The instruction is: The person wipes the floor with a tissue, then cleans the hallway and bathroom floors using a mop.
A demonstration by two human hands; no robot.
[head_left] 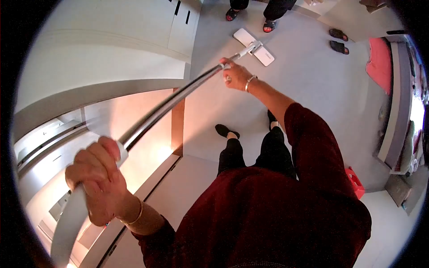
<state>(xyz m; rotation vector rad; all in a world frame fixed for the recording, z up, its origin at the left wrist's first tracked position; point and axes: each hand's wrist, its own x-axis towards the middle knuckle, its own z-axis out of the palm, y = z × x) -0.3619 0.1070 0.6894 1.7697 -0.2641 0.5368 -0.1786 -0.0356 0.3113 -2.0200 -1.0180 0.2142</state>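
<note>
A flat mop with a white rectangular head lies against the grey floor at the upper middle, its long metal pole running down to the lower left. My left hand is wrapped round the white grip at the pole's upper end, close to the camera. Farther down, my right hand closes round the pole near the mop head. Both wrists wear bracelets. The pole slants across the view between the two hands.
Another person's feet in sandals stand just beyond the mop head. A pair of dark slippers lies at the upper right. White cabinets and a lit doorway line the left. A red item sits at right.
</note>
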